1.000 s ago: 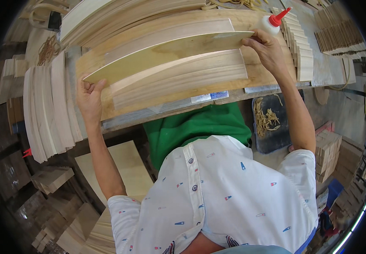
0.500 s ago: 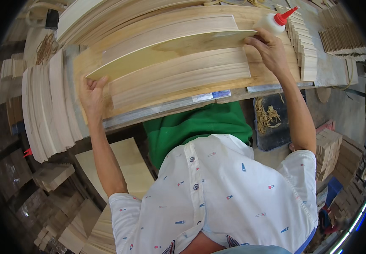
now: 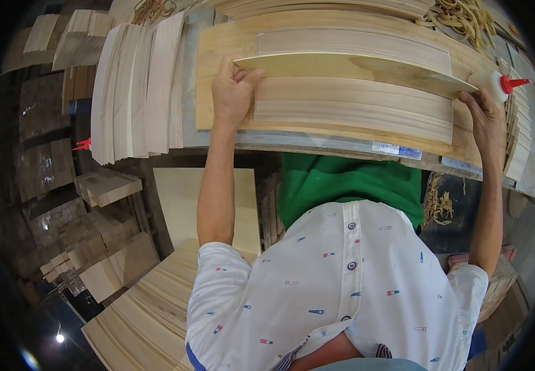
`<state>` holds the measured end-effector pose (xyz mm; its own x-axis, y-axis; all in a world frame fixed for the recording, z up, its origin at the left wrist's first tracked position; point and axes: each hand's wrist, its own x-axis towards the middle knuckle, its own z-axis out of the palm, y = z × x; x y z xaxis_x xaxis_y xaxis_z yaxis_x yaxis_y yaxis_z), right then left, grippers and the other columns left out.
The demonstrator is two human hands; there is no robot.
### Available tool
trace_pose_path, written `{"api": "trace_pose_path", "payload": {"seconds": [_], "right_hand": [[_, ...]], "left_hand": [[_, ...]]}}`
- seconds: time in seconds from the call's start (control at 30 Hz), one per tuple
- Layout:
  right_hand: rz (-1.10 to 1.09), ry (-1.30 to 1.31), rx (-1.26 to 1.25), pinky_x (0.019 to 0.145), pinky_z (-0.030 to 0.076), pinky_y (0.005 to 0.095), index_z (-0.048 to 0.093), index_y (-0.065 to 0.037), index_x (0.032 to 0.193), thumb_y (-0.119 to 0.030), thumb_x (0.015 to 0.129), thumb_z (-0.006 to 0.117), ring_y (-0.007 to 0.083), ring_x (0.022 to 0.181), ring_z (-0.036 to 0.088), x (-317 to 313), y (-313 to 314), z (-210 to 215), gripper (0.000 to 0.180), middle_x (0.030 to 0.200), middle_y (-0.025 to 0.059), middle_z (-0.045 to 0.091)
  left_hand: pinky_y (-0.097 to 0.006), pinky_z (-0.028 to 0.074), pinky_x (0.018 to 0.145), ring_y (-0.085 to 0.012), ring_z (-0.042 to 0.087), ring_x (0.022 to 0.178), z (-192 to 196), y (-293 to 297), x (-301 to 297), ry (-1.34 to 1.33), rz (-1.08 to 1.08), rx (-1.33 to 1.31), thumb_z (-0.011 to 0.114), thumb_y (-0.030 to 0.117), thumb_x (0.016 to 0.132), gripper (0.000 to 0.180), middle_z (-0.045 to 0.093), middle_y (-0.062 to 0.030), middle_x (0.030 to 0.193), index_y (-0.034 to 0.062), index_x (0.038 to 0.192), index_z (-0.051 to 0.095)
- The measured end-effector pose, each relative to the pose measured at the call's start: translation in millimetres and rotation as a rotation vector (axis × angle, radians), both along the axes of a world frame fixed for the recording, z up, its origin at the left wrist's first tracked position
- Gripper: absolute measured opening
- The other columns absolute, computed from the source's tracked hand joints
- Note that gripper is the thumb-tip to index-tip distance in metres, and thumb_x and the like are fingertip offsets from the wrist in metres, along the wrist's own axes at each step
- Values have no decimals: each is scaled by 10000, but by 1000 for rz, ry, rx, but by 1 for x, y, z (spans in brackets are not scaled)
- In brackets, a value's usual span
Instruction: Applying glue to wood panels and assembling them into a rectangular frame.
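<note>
A long, thin yellowish wood strip (image 3: 317, 63) is held by its two ends over the bench, tilted so that its broad face shows. My left hand (image 3: 230, 93) pinches the left end between thumb and fingers. The right end is gripped by my right hand (image 3: 484, 114), close to a white glue bottle (image 3: 490, 83) with a red nozzle. Beneath the strip lies a pale wood panel (image 3: 348, 102), its middle hidden by the strip. That panel rests on a larger wooden board (image 3: 224, 40) on the bench.
Stacks of thin wood strips stand left of the board (image 3: 134, 86) and right of it (image 3: 518, 136). Rubber bands (image 3: 465, 21) lie in a heap at the back right. Below the bench, a dark tray (image 3: 459, 198) holds more bands. Wood blocks (image 3: 107, 185) are piled lower left.
My view has swung to the left, so the bench appears further right. Both hands still hold the strip by its ends.
</note>
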<state>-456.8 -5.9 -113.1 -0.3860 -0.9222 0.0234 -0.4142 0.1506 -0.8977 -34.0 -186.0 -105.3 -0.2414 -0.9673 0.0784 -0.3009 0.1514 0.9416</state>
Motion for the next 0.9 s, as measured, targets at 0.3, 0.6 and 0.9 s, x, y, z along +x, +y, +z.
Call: {"api": "trace_pose_path", "payload": {"seconds": [0.3, 0.6, 0.9], "right_hand": [[-38, 233, 70, 644, 459, 319, 641, -20, 888, -175, 858, 604, 165, 687, 580, 12, 8, 16, 162, 771, 101, 640], [-4, -7, -39, 822, 470, 270, 605, -19, 1103, -114, 845, 631, 135, 871, 594, 12, 9, 6, 277, 950, 61, 648], [-567, 178, -120, 878, 471, 295, 557, -27, 1200, -135, 893, 585, 185, 1001, 607, -61, 108, 20, 326, 1111, 106, 637]], "left_hand": [[-288, 451, 766, -169, 585, 962, 0, -1, 1, -130, -3, 185, 722, 81, 737, 456, 635, -104, 1024, 45, 1152, 535], [-358, 347, 999, -258, 488, 1159, 62, 6, -35, -868, -406, -541, 681, 96, 716, 471, 591, -135, 1150, 58, 1174, 580], [-384, 446, 835, -330, 583, 962, 81, 28, -81, -820, -420, -328, 662, 109, 767, 316, 635, -153, 1022, 78, 1080, 633]]}}
